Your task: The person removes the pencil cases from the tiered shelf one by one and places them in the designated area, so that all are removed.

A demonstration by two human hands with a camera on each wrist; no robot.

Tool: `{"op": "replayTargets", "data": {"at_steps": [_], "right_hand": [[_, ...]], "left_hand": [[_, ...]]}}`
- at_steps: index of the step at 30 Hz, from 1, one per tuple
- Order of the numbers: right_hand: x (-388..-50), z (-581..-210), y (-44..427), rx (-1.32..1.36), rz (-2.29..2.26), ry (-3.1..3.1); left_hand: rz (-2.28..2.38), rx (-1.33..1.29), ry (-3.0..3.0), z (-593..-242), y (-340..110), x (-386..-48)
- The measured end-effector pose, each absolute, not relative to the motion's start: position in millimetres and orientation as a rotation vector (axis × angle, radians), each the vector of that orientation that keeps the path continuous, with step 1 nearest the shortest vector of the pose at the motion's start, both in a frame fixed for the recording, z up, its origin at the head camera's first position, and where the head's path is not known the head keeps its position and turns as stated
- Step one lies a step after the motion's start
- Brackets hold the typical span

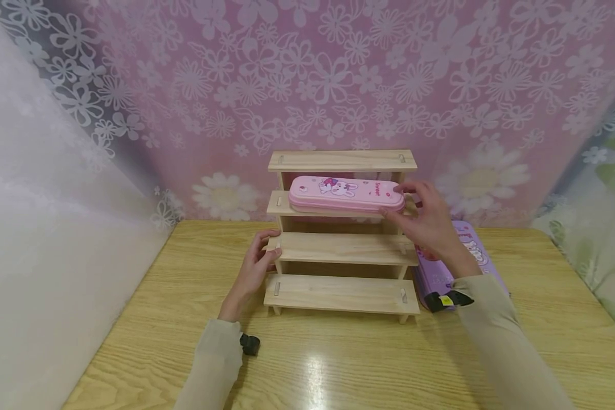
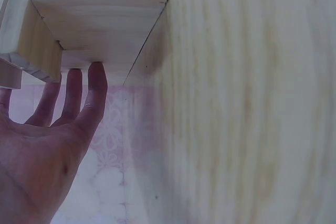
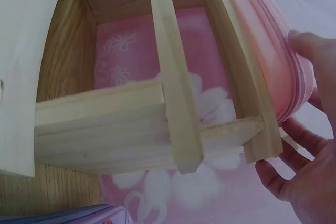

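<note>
A pale wooden stepped shelf with several tiers stands on the table. A pink pencil case with rabbit pictures and the word "Sweet" lies flat on the second tier from the top. My right hand pinches its right end, thumb at the front edge and fingers on top. In the right wrist view, fingers of the right hand also reach beside the end of the wooden tier. My left hand grips the shelf's left side at a lower tier. The left wrist view shows fingers of the left hand against the wood.
A purple case with cartoon pictures is on the table right of the shelf, partly behind my right forearm. The wood-grain table meets a pink floral curtain at the back. White sheeting hangs at the left.
</note>
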State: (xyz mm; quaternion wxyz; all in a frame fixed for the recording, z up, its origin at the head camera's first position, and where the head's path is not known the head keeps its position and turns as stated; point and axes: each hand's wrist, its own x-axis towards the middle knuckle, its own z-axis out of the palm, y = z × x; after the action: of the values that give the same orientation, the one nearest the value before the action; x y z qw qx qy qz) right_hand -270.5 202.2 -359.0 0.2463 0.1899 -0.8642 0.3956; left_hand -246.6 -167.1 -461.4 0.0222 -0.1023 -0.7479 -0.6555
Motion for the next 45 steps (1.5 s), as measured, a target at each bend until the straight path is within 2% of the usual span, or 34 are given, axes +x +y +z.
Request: {"op": "replayTargets", "data": {"at_steps": [19, 26, 38, 45], "right_hand": [[-266.4, -356.8, 200.7, 0.483, 1.282, -2.492], [-250.5, -360.7, 210.6, 0.501, 1.171, -2.427], [-235.6, -373.2, 235.1, 0.568, 1.243, -2.251], [-223.1, -377.6, 250.1, 0.482, 1.234, -2.244]], "left_hand": [[-2.066, -0.302, -2.294, -460.7, -164.6, -245.6], [-2.069, -0.294, -2.294, -462.1, -165.2, -245.5], [-2.059, -0.286, -2.301, -463.6, -167.2, -247.6], [-2.040, -0.284, -2.313, -462.6, -166.3, -246.6]]}}
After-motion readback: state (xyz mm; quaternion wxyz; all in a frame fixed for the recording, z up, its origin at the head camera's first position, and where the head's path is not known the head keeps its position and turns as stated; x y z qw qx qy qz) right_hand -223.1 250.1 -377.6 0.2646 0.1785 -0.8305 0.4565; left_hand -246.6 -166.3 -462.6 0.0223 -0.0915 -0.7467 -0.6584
